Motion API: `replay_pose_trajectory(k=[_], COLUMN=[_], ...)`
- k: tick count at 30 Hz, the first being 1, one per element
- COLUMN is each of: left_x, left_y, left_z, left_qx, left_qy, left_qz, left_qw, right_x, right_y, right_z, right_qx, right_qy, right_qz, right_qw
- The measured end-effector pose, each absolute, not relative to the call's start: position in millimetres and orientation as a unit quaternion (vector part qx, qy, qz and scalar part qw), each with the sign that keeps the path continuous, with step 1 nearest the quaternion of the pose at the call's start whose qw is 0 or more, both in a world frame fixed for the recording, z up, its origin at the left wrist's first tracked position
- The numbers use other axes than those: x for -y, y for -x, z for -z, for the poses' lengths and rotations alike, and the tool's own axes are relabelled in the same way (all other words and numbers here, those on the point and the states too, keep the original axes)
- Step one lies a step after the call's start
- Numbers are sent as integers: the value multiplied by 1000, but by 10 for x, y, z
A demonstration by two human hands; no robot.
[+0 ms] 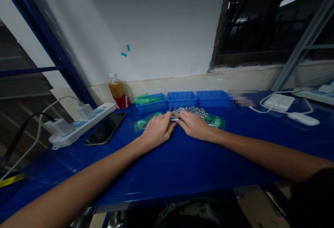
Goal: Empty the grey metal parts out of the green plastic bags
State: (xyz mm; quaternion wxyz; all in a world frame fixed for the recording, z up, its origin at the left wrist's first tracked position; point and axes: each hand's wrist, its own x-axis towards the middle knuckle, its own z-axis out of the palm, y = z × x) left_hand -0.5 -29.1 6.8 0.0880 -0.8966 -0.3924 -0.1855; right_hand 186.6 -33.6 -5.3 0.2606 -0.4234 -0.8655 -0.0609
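My left hand [158,127] and my right hand [194,124] meet over the middle of the blue table, fingers closed in a pinch. Between their fingertips is a small silver metal piece [174,119], bolt-like in shape, mostly covered by the fingers. Just behind the hands lies a pile of silver metal hardware [197,111], too small to tell apart. A green plastic packet [141,125] with small metal parts in it lies left of my left hand. Another green packet [217,121] lies beyond my right wrist.
Three blue bins stand along the wall: the left bin [151,107] holds green packets, beside a middle bin [182,99] and right bin [212,98]. At left are a drink bottle [119,91], phone [106,129] and power strip [80,126]. A white charger [279,102] with cable lies right.
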Motion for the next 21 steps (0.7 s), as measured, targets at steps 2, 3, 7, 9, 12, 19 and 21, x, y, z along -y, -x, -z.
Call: replay_pose_trajectory(k=[2,3,7,9,12,19,21], left_x=[288,286,281,284,291,273,265], left_y=[9,11,7,2,-4,8,10], left_z=[-60,-57,-54,-60,-69,-57,-56], left_qx=[395,398,410,414,420,406,402], left_qy=[896,895,891,889,888,895,897], left_qz=[180,174,158,153,144,150,151], left_qw=[92,96,118,120,118,111,104], right_x=[339,342,349,347,342,344,343], right_y=[-1860,-1858,-1861,-1869,-1880,-1876,-1875], right_z=[48,44,41,49,61,50,48], right_qx=[866,867,869,866,867,875,875], right_qy=[423,422,415,413,404,401,403], right_qz=[61,61,40,25,20,29,29], right_qw=[259,258,268,282,291,271,267])
